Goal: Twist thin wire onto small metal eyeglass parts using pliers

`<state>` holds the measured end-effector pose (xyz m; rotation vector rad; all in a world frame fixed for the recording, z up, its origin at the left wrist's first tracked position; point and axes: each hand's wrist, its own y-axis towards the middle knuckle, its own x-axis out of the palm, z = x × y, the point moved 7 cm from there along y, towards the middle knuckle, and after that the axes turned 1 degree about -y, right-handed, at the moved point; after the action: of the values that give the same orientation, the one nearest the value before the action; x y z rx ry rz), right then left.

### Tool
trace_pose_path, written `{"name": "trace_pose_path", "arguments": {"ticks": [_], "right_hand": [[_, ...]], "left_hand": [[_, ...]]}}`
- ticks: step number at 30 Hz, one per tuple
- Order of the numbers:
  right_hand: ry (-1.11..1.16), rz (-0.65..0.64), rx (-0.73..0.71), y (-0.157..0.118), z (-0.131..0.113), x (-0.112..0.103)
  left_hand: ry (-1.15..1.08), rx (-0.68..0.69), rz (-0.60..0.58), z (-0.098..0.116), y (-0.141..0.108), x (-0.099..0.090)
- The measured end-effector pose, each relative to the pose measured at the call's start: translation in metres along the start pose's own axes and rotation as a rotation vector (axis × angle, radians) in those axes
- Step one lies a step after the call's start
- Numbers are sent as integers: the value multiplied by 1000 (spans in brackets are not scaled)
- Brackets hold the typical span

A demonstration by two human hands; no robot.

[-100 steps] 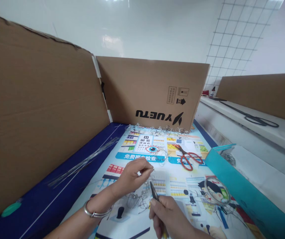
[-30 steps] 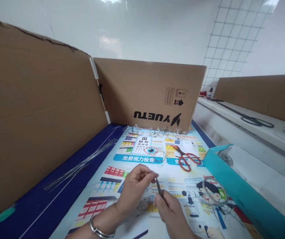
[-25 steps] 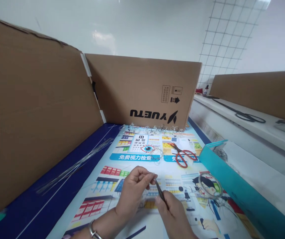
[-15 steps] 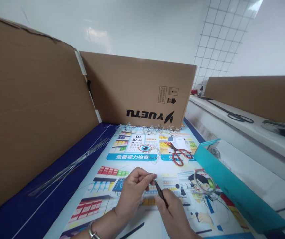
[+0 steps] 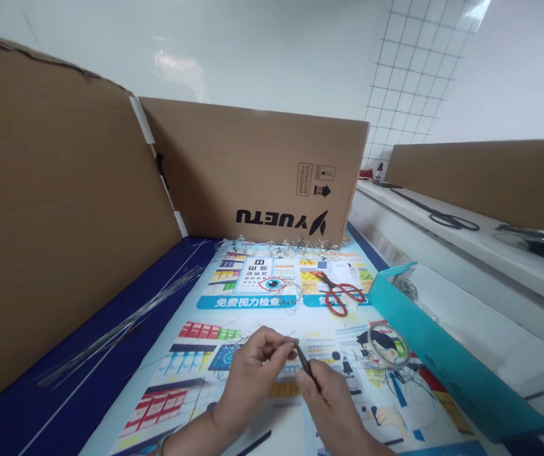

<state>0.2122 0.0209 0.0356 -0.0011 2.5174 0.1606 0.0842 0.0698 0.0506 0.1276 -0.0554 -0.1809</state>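
My left hand point(image 5: 253, 367) is closed in a pinch on a thin wire point(image 5: 292, 334), a short bit of which pokes up above the fingertips. In my right hand point(image 5: 331, 399) is a dark pair of slim pliers point(image 5: 304, 359), jaws pointing up and left. The tips of the pliers meet the wire at my left fingertips; the exact contact is too small to make out. Beyond my hands, a loose tangle of fine wire point(image 5: 290, 297) and red-handled scissors point(image 5: 345, 299) lie on the printed sheet point(image 5: 253, 320). A coil of wire point(image 5: 408, 356) lies to the right.
Long straight wires point(image 5: 124, 326) lie on the blue surface at left. Small bent wire pieces point(image 5: 276, 247) line the foot of the cardboard wall point(image 5: 234, 164). An open teal box point(image 5: 456, 364) stands at right, beside a white ledge point(image 5: 442, 237) with black scissors point(image 5: 455, 220).
The view has shifted slightly. My left fingers have adjusted their pinch, and a little more wire shows above them. The pliers stay at the fingertips.
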Motion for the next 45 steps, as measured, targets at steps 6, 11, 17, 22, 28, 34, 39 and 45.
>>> {"name": "trace_pose_path", "arguments": {"ticks": [6,11,17,22,28,34,39,45], "right_hand": [[-31,-10,-8,0,1,-1],[-75,-16,-17,-2,0,-1],[-77,13,-35,-3,-1,-2],[-86,22,-32,-4,-3,-3],[-92,16,-10,-4,-3,-3],[-110,22,-2,-2,0,-3],[-115,32,-11,-2,-1,-3],[-108,17,-19,-2,-1,-3]], "left_hand": [[7,29,33,0,1,-3],[-21,27,85,14,-1,-4],[-14,45,71,10,-2,-4],[39,73,60,8,-2,-5],[86,90,65,12,-5,-4],[113,110,69,12,-6,-3],[205,195,58,16,-9,-3],[233,267,70,23,-10,-3]]}}
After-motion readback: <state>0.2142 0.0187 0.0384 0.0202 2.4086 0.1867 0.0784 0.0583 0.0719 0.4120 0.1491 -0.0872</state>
